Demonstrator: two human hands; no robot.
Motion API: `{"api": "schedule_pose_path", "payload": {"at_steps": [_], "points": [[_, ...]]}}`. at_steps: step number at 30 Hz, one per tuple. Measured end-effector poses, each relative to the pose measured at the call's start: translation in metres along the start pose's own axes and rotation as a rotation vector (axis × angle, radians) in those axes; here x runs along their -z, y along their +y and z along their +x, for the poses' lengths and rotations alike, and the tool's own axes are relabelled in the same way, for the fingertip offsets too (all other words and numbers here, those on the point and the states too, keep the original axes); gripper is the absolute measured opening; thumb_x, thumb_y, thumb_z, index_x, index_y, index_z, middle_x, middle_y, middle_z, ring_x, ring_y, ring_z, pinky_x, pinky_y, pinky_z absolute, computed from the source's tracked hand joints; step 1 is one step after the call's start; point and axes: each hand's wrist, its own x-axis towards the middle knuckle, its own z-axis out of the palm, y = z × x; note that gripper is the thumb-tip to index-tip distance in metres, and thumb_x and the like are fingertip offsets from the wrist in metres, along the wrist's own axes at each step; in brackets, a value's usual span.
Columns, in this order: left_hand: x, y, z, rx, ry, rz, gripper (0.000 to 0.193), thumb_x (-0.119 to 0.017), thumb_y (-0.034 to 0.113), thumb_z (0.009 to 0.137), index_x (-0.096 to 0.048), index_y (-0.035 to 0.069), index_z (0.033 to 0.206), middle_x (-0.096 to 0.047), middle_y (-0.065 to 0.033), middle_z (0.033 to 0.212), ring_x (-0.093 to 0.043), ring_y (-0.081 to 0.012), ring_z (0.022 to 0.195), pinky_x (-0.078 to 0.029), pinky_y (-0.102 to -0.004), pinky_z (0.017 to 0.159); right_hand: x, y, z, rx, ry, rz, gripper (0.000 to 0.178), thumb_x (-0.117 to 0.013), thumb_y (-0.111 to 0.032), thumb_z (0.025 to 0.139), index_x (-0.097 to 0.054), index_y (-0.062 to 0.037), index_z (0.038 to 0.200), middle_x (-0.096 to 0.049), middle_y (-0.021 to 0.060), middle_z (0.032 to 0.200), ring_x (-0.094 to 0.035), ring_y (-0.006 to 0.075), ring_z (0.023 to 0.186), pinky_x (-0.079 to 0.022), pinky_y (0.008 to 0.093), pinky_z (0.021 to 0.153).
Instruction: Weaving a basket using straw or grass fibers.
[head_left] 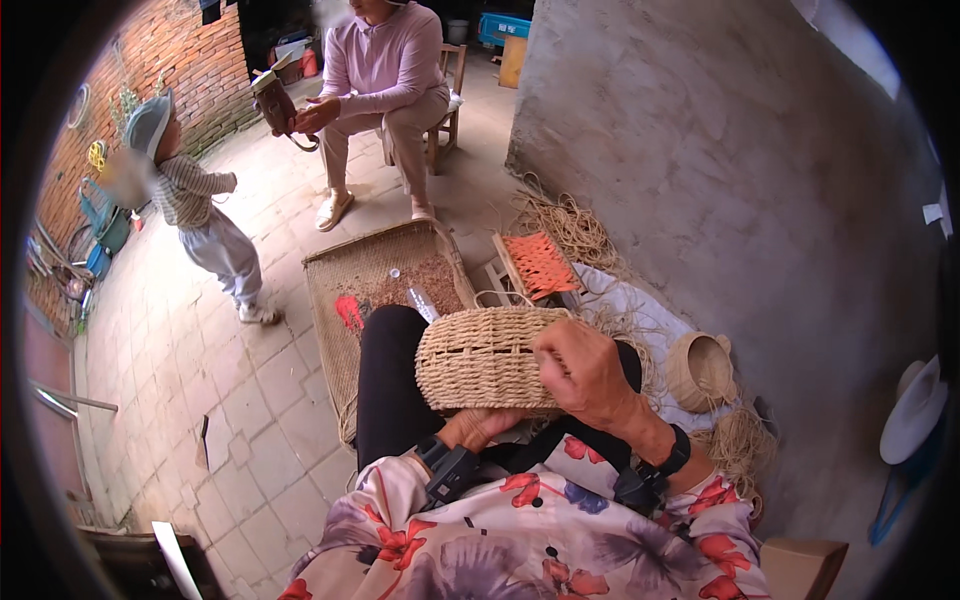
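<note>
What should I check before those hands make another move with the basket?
1. Left hand supporting the basket: ok, it is at the underside.
2. Right hand at the basket: ok, fingers curled at its right side.
3. Strand in the right fist: cannot tell, none shows clearly.
4. Loose cord tidy: not ok, it lies tangled by the wall.
5. Others clear of the hands: ok, the standing person and seated person are apart.

The basket (490, 365) looks like rough, dull straw rope, the flat tray (345, 275) is bumpy and woven, the flowery shirt (480, 545) is smooth, slightly shiny cloth, the chair (449, 122) is wood, and the grey wall (720, 180) is rough, dull cement.
</note>
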Motion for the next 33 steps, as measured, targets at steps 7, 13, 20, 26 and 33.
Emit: {"api": "schedule_pose_path", "payload": {"at_steps": [7, 13, 20, 26, 33], "points": [[0.001, 0.002, -0.001, -0.04, -0.042, 0.024, 0.044, -0.049, 0.028, 0.105, -0.049, 0.001, 0.14, -0.055, -0.0177, 0.143, -0.055, -0.0309, 0.128, -0.042, -0.0487, 0.116, -0.01, 0.007, 0.006, -0.018, 0.01, 0.024, 0.011, -0.063, -0.001, 0.088, -0.055, -0.0017, 0.095, -0.056, 0.0156, 0.085, -0.061, 0.0355, 0.082, -0.049, 0.0452, 0.073], [0.009, 0.004, 0.004, -0.064, 0.179, 0.027, 0.045, -0.056, 0.027, 0.103, -0.051, -0.002, 0.137, -0.057, -0.0177, 0.141, -0.056, -0.0306, 0.128, -0.041, -0.0484, 0.116, -0.007, 0.013, -0.005, 0.054, -0.094, -0.197, 0.013, -0.062, 0.003, 0.08, -0.056, -0.0004, 0.091, -0.052, 0.0156, 0.088, -0.058, 0.0359, 0.088, -0.05, 0.0443, 0.077], [0.029, 0.006, 0.004, -0.039, 0.173, -0.044, 0.043, -0.056, 0.025, 0.103, -0.051, -0.002, 0.136, -0.058, -0.0183, 0.14, -0.057, -0.0308, 0.127, -0.043, -0.0483, 0.116, -0.003, 0.008, -0.002, 0.114, -0.147, -0.211, 0.019, -0.058, 0.006, 0.075, -0.057, -0.0011, 0.093, -0.055, 0.0159, 0.09, -0.059, 0.0366, 0.089, -0.051, 0.0452, 0.078], [0.046, 0.01, 0.004, -0.016, 0.052, -0.265, 0.042, -0.049, 0.027, 0.106, -0.051, -0.001, 0.136, -0.059, -0.0184, 0.137, -0.059, -0.0312, 0.124, -0.046, -0.0487, 0.113, -0.013, 0.011, 0.0, 0.1, -0.148, -0.172, 0.018, -0.06, 0.005, 0.078, -0.059, -0.0018, 0.094, -0.056, 0.0147, 0.089, -0.06, 0.036, 0.09, -0.052, 0.0445, 0.078], [0.03, 0.013, 0.002, -0.031, 0.024, -0.231, 0.043, -0.045, 0.03, 0.107, -0.051, 0.0, 0.137, -0.059, -0.0185, 0.138, -0.058, -0.0315, 0.124, -0.046, -0.049, 0.112, -0.003, 0.013, -0.006, 0.041, -0.094, -0.218, 0.015, -0.069, -0.001, 0.08, -0.06, -0.0029, 0.092, -0.057, 0.0144, 0.09, -0.06, 0.0349, 0.088, -0.05, 0.0447, 0.078]]}}
